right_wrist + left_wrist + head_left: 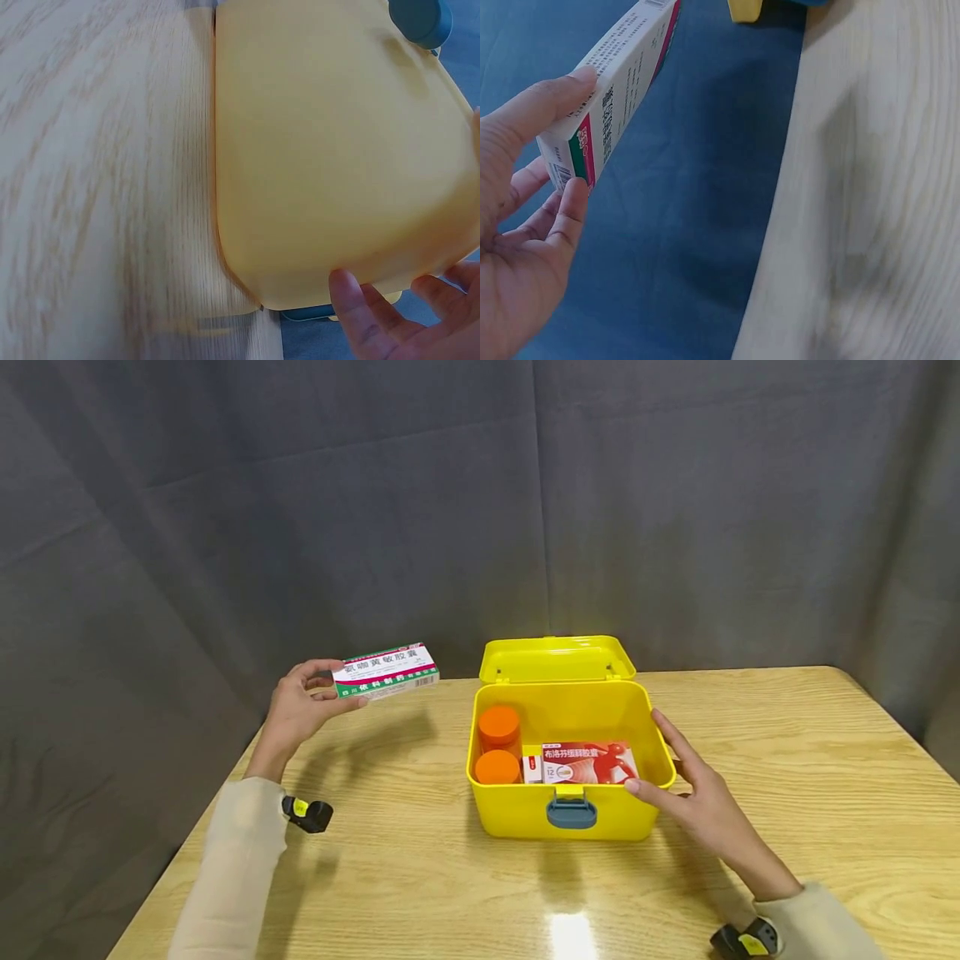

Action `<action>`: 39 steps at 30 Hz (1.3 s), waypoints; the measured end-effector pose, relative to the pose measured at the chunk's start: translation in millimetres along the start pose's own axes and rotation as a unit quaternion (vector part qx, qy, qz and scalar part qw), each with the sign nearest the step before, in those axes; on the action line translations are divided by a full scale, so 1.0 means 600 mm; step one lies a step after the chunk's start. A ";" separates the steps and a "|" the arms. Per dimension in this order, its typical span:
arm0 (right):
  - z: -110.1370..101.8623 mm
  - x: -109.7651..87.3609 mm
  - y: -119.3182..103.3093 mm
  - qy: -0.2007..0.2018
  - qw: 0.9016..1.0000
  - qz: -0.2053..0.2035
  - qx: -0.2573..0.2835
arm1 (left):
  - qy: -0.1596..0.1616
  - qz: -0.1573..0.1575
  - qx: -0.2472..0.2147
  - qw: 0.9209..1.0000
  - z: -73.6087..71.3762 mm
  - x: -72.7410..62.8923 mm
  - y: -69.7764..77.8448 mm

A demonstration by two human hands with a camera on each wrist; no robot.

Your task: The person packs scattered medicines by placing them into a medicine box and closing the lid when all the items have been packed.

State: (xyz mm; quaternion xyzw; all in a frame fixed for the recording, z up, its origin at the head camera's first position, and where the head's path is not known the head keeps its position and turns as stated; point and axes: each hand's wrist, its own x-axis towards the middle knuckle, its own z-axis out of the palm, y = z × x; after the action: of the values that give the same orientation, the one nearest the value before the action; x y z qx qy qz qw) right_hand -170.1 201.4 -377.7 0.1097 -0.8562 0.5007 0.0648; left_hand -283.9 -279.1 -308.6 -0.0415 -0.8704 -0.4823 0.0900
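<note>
My left hand (300, 706) holds a white, green and magenta medicine box (386, 670) by its left end, raised above the table. In the left wrist view, the thumb lies on one face of the medicine box (619, 90) and fingertips touch its end and underside. My right hand (701, 797) holds the right front corner of an open yellow storage box (525, 814), thumb at the front rim and fingers along the right side. In the right wrist view, fingertips (345, 285) touch the yellow wall (337, 150).
Inside the yellow box are two orange-capped containers (498, 767), a red-and-white medicine box (588, 762) and a small white box (532, 769). Its lid (558, 653) leans back. A blue-grey latch (572, 812) hangs in front. The wooden table (405, 885) meets a grey curtain (375, 527).
</note>
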 end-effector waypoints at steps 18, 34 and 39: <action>0.003 -0.005 0.000 -0.001 1.000 0.007 -0.003 | -0.008 0.041 -0.006 0.999 0.018 -0.010 0.044; 0.002 -0.006 0.003 0.000 1.000 0.005 -0.005 | -0.048 0.087 -0.045 0.994 0.039 -0.027 0.089; 0.002 -0.007 0.002 -0.001 1.000 0.006 -0.003 | -0.060 0.106 -0.050 0.991 0.048 -0.031 0.101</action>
State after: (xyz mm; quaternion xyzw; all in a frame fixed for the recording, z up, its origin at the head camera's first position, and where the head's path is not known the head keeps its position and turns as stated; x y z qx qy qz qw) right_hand -166.5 201.5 -380.2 0.1045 -0.8586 0.4982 0.0610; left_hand -259.6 -222.2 -277.0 -0.1665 -0.8398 -0.5096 0.0863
